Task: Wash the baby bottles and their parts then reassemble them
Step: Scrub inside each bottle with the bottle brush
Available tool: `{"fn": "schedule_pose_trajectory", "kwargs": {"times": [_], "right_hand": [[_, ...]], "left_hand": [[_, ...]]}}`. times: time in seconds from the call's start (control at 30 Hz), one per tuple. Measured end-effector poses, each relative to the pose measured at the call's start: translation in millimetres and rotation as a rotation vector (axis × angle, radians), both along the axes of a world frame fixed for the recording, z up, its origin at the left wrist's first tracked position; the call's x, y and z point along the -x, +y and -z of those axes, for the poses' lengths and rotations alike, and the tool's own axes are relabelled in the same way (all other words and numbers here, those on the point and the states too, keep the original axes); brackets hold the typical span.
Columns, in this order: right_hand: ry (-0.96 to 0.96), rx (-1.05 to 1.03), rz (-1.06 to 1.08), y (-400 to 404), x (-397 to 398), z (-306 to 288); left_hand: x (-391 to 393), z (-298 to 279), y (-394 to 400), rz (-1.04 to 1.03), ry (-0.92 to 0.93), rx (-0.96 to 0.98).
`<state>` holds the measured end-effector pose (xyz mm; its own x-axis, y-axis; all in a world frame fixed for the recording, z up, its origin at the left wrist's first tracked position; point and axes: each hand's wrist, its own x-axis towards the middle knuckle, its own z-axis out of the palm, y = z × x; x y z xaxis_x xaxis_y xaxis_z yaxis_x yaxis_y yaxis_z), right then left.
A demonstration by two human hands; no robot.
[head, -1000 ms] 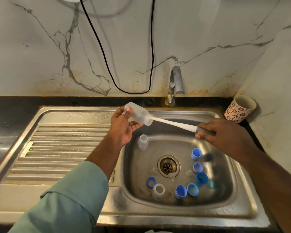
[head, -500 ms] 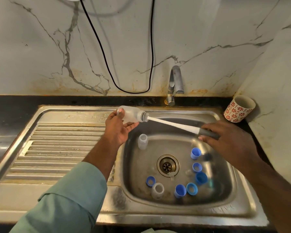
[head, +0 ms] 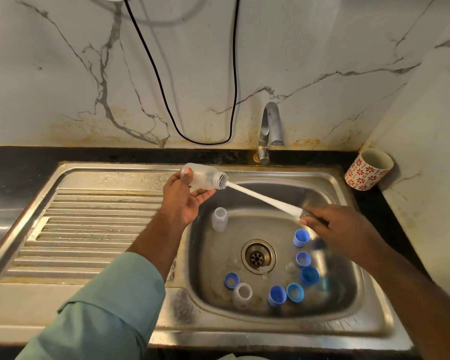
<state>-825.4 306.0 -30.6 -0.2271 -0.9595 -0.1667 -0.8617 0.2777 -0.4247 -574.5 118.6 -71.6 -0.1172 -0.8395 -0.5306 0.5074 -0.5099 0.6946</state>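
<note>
My left hand (head: 183, 201) holds a clear baby bottle (head: 203, 178) on its side above the sink's left rim, mouth pointing right. My right hand (head: 330, 227) grips the handle of a white bottle brush (head: 263, 197); its bristle head sits at the bottle's mouth. In the steel sink basin (head: 213, 258) lie two more clear bottles, one (head: 220, 219) upright near the back left and one (head: 242, 294) at the front. Several blue caps and rings, such as a cap (head: 301, 237) and a ring (head: 231, 279), are scattered around the drain (head: 257, 257).
A steel tap (head: 269, 131) stands behind the basin, shut off. The ribbed drainboard (head: 89, 229) stretches to the left. A red-patterned white cup (head: 368, 170) stands on the black counter at the back right. A black cable (head: 192, 100) hangs on the marble wall.
The brush has been drawn outward; its bristle head now shows at the bottle's mouth. My right hand has moved right and toward me, and my left hand has levelled the bottle.
</note>
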Motion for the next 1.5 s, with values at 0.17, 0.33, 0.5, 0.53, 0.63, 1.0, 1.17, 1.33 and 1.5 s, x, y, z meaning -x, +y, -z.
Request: {"fn": "schedule_pose_trajectory", "kwargs": {"times": [0.17,0.33,0.5,0.53,0.63,1.0,1.17,1.33,1.5], "right_hand": [[0.053,0.188,0.025,-2,-4,2],[-0.509,-0.113,0.089,-6,-4,0],[0.005,0.032,-0.087,-10,-6,4],[0.116,-0.004,-0.120,-10,-8,5],[0.130,0.048,-0.066,-4,-14,8],[-0.698,-0.177,0.187,-1,-24,18],[-0.575,-0.041,0.168,-4,-25,16],[-0.197,0.178,0.159,-5,-22,19],[-0.663,-0.138,0.228,-4,-32,18]], "left_hand": [[3,-2,3,0.000,0.002,-0.005],[4,-4,1,0.035,0.026,0.002],[15,-14,6,0.039,0.067,0.002],[18,-17,5,0.021,0.047,0.000],[22,-24,2,-0.031,0.031,-0.004],[24,-24,1,-0.068,0.133,-0.027],[22,-25,0,-0.116,0.148,-0.028],[21,-26,1,-0.120,0.144,-0.032],[18,-24,4,-0.115,0.135,-0.023]]}}
